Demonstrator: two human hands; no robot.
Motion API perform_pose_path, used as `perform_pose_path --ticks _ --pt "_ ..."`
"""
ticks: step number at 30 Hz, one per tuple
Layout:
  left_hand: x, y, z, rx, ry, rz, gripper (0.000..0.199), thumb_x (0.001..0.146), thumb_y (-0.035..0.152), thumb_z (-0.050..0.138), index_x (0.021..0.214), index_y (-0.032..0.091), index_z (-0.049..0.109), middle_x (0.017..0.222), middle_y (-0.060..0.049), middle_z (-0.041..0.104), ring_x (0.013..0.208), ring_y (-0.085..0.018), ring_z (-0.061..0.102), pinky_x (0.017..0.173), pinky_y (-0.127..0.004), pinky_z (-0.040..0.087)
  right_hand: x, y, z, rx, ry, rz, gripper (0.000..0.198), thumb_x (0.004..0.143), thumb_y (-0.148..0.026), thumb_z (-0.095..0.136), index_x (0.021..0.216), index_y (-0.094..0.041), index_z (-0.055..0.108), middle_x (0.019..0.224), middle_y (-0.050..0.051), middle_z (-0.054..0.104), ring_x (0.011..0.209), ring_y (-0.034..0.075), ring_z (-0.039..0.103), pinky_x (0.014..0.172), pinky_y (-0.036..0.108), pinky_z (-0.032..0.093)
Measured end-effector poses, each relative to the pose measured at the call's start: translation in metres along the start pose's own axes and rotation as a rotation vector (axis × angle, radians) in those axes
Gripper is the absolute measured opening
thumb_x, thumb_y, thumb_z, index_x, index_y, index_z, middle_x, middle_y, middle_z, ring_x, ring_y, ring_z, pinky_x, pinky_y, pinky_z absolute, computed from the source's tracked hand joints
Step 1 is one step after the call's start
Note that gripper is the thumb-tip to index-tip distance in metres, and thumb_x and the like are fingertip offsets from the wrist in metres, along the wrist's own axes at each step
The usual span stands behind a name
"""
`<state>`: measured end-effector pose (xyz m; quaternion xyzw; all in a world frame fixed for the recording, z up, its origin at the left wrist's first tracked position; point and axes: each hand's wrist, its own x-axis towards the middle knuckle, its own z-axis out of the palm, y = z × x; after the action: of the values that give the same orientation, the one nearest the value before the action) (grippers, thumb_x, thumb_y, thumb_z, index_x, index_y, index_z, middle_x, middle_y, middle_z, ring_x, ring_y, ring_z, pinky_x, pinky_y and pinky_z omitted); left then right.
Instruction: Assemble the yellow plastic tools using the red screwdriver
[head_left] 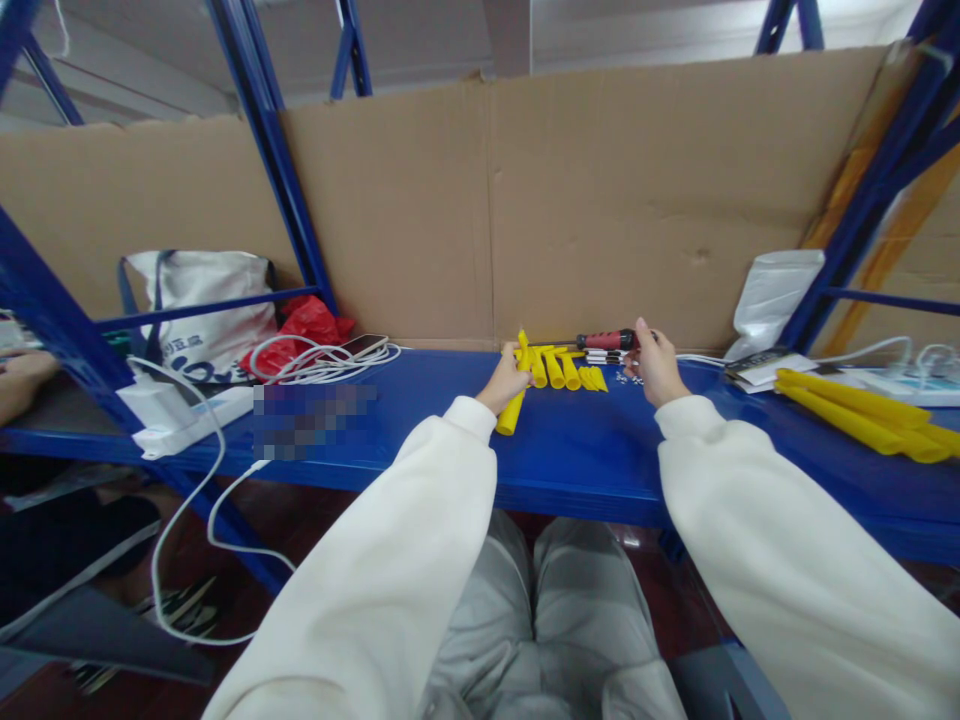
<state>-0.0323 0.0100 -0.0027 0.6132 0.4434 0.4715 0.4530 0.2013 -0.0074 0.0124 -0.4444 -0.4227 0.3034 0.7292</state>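
Observation:
My left hand point(507, 381) is closed around a yellow tube-like piece point(512, 414), which stands tilted at the table's middle. A screwdriver point(604, 341) with a red and black handle lies in the grip of my right hand point(655, 362). Its shaft points left toward the top of the yellow piece; whether the tip touches it, I cannot tell. Several similar yellow pieces point(556, 372) stand in a row beside my left hand, with small flat yellow parts point(593, 379) at the row's right end. Tiny whitish bits point(628, 378) are scattered near my right hand.
Long yellow pieces point(862, 415) lie at the right, near a black-and-white packet point(769, 368) and a white pouch point(776, 290). At left are a power strip point(195, 420), coiled white cable point(322, 372), red bag point(315, 320) and tote bag point(206, 285). Another person's hand point(28, 382) shows far left.

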Motion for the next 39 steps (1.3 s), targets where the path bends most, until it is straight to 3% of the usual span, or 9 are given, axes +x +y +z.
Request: perform_pose_path --ticks 6,11,14,18,24,29,33,35,39 --pt "0.0021 -0.0025 -0.0008 0.001 -0.003 0.008 0.07 0.066 -0.006 0.06 0.126 0.025 0.045 0.092 0.001 0.068 0.064 -0.013 0.061 0.061 -0.022 0.049 -0.004 -0.0031 -0.0004 -0.009 -0.031 0.011 0.047 0.084 -0.064 0.075 0.084 -0.027 0.045 0.045 -0.012 0.035 0.033 0.01 0.033 0.032 0.023 0.023" --pt "0.0011 -0.001 0.0004 0.022 -0.008 0.006 0.068 0.066 -0.006 0.061 0.125 0.025 0.046 0.088 0.003 0.065 0.062 -0.011 0.058 0.059 -0.021 0.047 -0.0056 -0.0068 0.0025 0.07 0.005 0.025 0.038 0.08 -0.051 0.076 0.087 -0.027 0.048 0.053 -0.009 0.049 0.038 0.01 0.042 0.033 0.022 0.024" --pt "-0.0001 0.0005 0.0008 0.033 -0.014 0.003 0.067 0.067 -0.005 0.06 0.125 0.026 0.046 0.085 0.004 0.063 0.061 -0.012 0.058 0.059 -0.022 0.047 -0.006 -0.0064 0.002 0.083 -0.009 -0.003 0.044 0.078 -0.058 0.077 0.083 -0.027 0.046 0.052 -0.009 0.048 0.037 0.01 0.04 0.033 0.023 0.023" --pt "-0.0019 0.0021 0.0008 0.023 -0.017 0.009 0.066 0.066 -0.005 0.059 0.123 0.026 0.046 0.083 0.005 0.062 0.063 -0.013 0.059 0.06 -0.022 0.047 -0.0047 -0.0039 -0.0004 0.062 -0.026 -0.031 0.052 0.073 -0.063 0.081 0.078 -0.028 0.043 0.043 -0.013 0.031 0.032 0.009 0.03 0.033 0.024 0.02" --pt "-0.0016 0.0013 0.0009 0.021 -0.015 0.017 0.065 0.067 -0.005 0.059 0.123 0.025 0.046 0.084 0.004 0.061 0.064 -0.012 0.059 0.061 -0.022 0.047 -0.0045 -0.0046 -0.0001 0.079 -0.03 -0.027 0.048 0.072 -0.06 0.081 0.084 -0.027 0.048 0.049 -0.01 0.046 0.037 0.01 0.039 0.033 0.023 0.023" --pt "-0.0002 -0.0006 0.0005 0.024 -0.018 0.011 0.067 0.067 -0.006 0.06 0.124 0.025 0.046 0.086 0.003 0.063 0.062 -0.012 0.057 0.06 -0.022 0.047 -0.0067 -0.0056 -0.0008 0.036 -0.026 -0.039 0.05 0.073 -0.064 0.08 0.077 -0.028 0.046 0.043 -0.012 0.032 0.034 0.009 0.03 0.033 0.024 0.022" --pt "-0.0001 -0.0013 0.0002 0.019 -0.022 0.018 0.067 0.067 -0.005 0.061 0.124 0.026 0.046 0.088 0.003 0.064 0.062 -0.012 0.058 0.059 -0.022 0.047 -0.0041 -0.0046 -0.0008 0.049 -0.008 -0.064 0.04 0.073 -0.055 0.08 0.081 -0.026 0.053 0.048 -0.01 0.043 0.037 0.01 0.037 0.034 0.022 0.022" --pt "0.0002 -0.0017 0.0 0.023 -0.016 0.017 0.067 0.067 -0.004 0.063 0.125 0.026 0.046 0.089 0.002 0.065 0.063 -0.013 0.059 0.06 -0.022 0.048 -0.0019 -0.0024 -0.0011 0.057 -0.017 -0.058 0.043 0.075 -0.06 0.078 0.081 -0.026 0.053 0.049 -0.008 0.044 0.037 0.011 0.038 0.034 0.023 0.021" --pt "0.0003 -0.0011 -0.0004 0.027 -0.004 0.009 0.068 0.066 -0.005 0.062 0.125 0.026 0.047 0.089 0.002 0.065 0.065 -0.014 0.06 0.061 -0.024 0.049 0.0004 0.0014 -0.0024 0.054 -0.039 -0.034 0.052 0.075 -0.072 0.076 0.081 -0.027 0.051 0.044 -0.011 0.031 0.034 0.01 0.029 0.033 0.025 0.018"
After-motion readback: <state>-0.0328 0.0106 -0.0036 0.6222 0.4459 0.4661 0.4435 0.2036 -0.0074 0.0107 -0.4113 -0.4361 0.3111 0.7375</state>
